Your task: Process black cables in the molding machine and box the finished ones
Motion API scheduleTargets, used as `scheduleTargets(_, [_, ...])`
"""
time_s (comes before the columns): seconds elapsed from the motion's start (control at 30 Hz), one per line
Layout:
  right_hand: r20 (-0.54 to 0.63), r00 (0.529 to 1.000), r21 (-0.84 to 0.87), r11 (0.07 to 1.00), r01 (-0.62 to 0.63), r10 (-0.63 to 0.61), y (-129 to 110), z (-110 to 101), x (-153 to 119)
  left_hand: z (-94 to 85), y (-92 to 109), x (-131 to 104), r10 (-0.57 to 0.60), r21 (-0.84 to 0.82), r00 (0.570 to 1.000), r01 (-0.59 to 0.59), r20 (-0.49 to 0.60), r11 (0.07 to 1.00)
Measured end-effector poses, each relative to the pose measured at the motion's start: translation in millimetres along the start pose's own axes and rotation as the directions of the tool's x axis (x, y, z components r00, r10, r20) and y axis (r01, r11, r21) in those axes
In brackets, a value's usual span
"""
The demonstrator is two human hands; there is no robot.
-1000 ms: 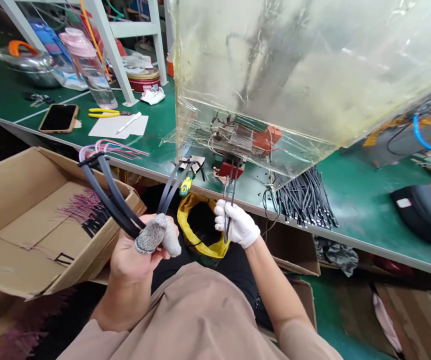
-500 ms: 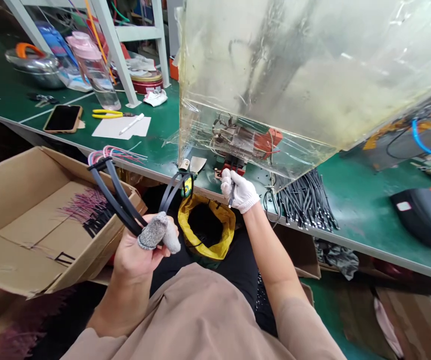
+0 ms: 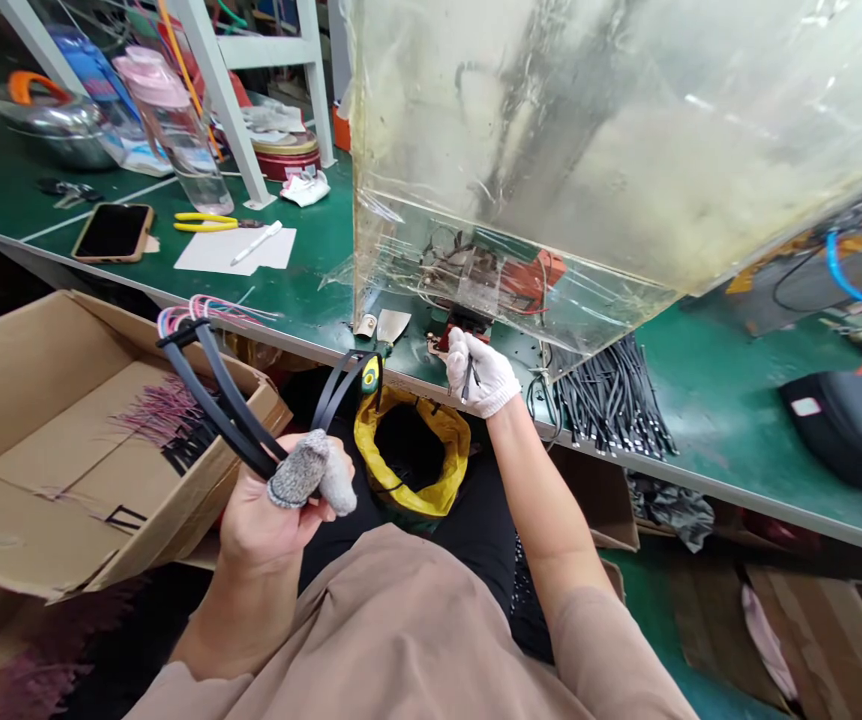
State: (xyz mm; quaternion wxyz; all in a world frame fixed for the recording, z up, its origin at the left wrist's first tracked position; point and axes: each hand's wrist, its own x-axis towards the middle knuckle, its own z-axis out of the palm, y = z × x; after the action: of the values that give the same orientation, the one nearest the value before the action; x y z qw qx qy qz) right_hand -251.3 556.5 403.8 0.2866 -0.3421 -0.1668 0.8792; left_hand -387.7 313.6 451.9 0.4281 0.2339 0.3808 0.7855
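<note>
Above the green bench (image 3: pixel 731 400) juts a cloudy guard (image 3: pixel 626 130); left hand (image 3: pixel 272 512) grips cables (image 3: pixel 251 457), right hand (image 3: pixel 487 375) a lead (image 3: pixel 468 380).

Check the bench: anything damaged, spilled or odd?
The clear guard over the machine looks worn: yellowed, smeared, with ragged film at its lower-left edge. Dark specks dot the green bench nearby. The right hand wears a white glove, but the left hand has only grey finger covers, perhaps deliberately.

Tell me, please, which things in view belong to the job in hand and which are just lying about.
Seemingly in use: flat black cables in the left hand; thin dark strand in the right hand; machine just beyond; cable pile.

Seemingly lying about: phone; pink-lidded bottle; yellow-handled pliers; pen; black case.
</note>
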Motion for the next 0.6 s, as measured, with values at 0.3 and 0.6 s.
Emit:
scheduleTargets(0.3, [0.079,0.996,0.008,1.0,-0.028,0.027,3.4,4.7,-12.0,0.2,2.4,-7.8,0.01,0.077,0.995,-0.018,0.103,0.997])
scheduleTargets(0.6, [0.317,0.864,-0.222,0.916,-0.333,0.391,96.5,-63.4,-38.1,-36.5,-60.6,-34.0,-0.541,0.403,0.83,0.452,0.137,0.796])
